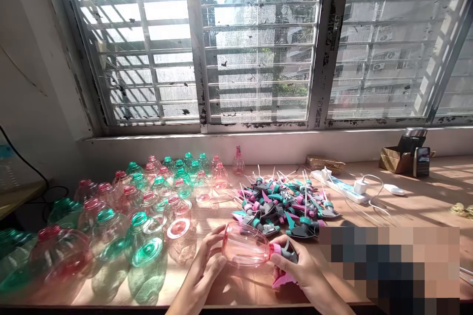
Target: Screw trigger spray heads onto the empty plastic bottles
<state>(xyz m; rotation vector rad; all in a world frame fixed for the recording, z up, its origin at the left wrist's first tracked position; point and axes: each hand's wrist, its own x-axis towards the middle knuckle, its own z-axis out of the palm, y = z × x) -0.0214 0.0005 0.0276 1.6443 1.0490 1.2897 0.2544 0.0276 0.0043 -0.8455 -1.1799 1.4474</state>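
A clear pink spray bottle (246,246) lies on its side in the air between my hands, near the front of the table. My left hand (207,262) cups its base, thumb below and fingers above. At the neck, my right hand (297,263) is closed around the pink collar and grey spray head (289,254); a pink trigger (284,279) sticks out underneath. Just behind the bottle is a heap of loose spray heads (281,202) in grey, pink and teal, with white tubes.
Many open pink and green bottles (138,241) stand upright on the left of the table. A power strip (342,187) with a white charger and cables lies right of the heap. Farther right are a cardboard box (390,160) and a phone (422,162). A blurred patch covers the lower right.
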